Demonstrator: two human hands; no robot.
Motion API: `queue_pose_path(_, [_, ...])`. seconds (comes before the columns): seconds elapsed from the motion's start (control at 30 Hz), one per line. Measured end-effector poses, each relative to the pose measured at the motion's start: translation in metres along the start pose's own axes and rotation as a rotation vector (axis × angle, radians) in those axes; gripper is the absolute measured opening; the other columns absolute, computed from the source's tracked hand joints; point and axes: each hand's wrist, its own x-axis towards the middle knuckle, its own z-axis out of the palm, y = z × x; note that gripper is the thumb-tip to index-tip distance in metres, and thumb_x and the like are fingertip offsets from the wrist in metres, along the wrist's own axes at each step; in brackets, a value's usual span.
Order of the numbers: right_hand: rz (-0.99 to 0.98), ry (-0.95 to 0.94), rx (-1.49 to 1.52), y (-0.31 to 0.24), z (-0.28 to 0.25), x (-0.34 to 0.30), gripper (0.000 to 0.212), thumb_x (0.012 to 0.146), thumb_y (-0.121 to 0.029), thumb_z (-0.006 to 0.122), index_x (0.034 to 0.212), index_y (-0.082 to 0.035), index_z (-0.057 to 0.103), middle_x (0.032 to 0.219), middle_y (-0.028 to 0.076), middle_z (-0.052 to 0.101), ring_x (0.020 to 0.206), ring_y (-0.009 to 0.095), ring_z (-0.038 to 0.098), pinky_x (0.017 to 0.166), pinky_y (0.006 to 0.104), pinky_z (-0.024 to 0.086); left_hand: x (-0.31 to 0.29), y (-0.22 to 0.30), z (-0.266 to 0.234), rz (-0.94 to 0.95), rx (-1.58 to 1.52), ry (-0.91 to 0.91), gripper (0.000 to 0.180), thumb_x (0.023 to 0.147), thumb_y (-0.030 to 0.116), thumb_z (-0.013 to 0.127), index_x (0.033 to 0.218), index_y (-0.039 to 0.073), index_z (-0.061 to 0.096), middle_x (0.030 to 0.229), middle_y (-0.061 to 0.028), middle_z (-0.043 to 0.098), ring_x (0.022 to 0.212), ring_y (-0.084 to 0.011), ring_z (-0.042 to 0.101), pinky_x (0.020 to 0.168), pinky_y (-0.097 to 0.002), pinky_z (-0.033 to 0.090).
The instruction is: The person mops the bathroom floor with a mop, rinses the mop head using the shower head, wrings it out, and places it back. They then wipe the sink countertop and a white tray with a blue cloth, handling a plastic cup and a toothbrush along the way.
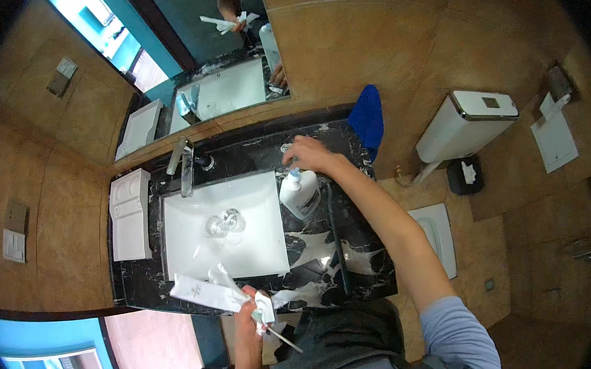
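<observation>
My left hand (248, 310), at the counter's front edge, is closed around several white papery wrappers (206, 291) and a thin pale stick (284, 341). What kind of packets they are does not show. Over the back of the counter, my right hand (307, 155) has its fingers bent at a small whitish thing (285, 148), too small to name. Just in front of that hand stands a white pump bottle (300, 195). Two clear glasses (231, 220) lie close together in the white sink (267, 255), under a chrome faucet (184, 170).
A white tray (130, 222) sits left of the sink on the black marble counter (301, 244). A long dark bar (339, 244) lies at the right. A blue cloth (368, 120) hangs by the back right corner. Mirror (209, 22) behind; toilet cistern (467, 122) and bin (457, 182) stand right.
</observation>
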Motion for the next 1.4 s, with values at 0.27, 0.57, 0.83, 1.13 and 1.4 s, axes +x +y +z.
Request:
queue_pose_path(0.27, [0.111, -0.243, 0.069, 0.003, 0.046, 0.040, 0.021, 0.074, -0.012, 0.058, 0.090, -0.009, 0.069, 0.101, 0.017, 0.065, 0.095, 0.035, 0.062, 0.082, 0.0461, 0.049, -0.062, -0.026, 0.008, 0.076, 0.203, 0.342, 0.032, 0.084, 0.027, 0.057, 0.106, 0.004, 0.054, 0.072, -0.0028, 0.057, 0.047, -0.0095, 0.053, 0.035, -0.0226, 0.043])
queue_pose_path(0.57, [0.004, 0.557, 1.344, -0.045, -0.022, -0.190, 0.012, 0.078, -0.012, 0.069, 0.076, -0.002, 0.062, 0.070, -0.001, 0.060, 0.069, 0.007, 0.055, 0.060, 0.0257, 0.046, -0.081, -0.137, 0.131, 0.033, 0.338, 0.350, 0.036, 0.083, 0.025, 0.059, 0.113, 0.009, 0.048, 0.067, -0.0012, 0.051, 0.047, -0.0111, 0.049, 0.035, -0.0235, 0.036])
queue_pose_path(0.83, [0.299, 0.474, 1.752, -0.040, -0.019, -0.462, 0.019, 0.083, -0.008, 0.066, 0.100, 0.000, 0.068, 0.108, 0.010, 0.058, 0.107, 0.019, 0.053, 0.091, 0.0305, 0.042, -0.017, -0.264, 0.280, -0.221, 0.402, 0.179, 0.030, 0.085, 0.015, 0.055, 0.113, 0.005, 0.049, 0.082, -0.0065, 0.057, 0.049, -0.0120, 0.053, 0.034, -0.0210, 0.038])
queue_pose_path(1.13, [0.555, 0.798, 0.897, 0.118, -0.031, -0.592, 0.018, 0.088, -0.008, 0.059, 0.102, -0.003, 0.069, 0.111, 0.012, 0.060, 0.105, 0.020, 0.056, 0.090, 0.0302, 0.043, 0.088, -0.408, 0.388, -0.821, 0.460, -0.368, 0.026, 0.090, 0.028, 0.062, 0.096, 0.003, 0.057, 0.069, -0.0067, 0.059, 0.045, -0.0123, 0.051, 0.033, -0.0233, 0.035])
queue_pose_path(1.4, [0.998, 1.295, 1.915, 0.287, -0.015, -0.740, 0.030, 0.091, -0.019, 0.057, 0.117, -0.005, 0.057, 0.100, 0.007, 0.062, 0.093, 0.018, 0.059, 0.079, 0.0310, 0.048, 0.175, -0.610, 0.497, -0.874, 0.520, -0.201, 0.022, 0.084, 0.025, 0.067, 0.089, 0.004, 0.060, 0.068, -0.0048, 0.058, 0.045, -0.0120, 0.049, 0.035, -0.0253, 0.036])
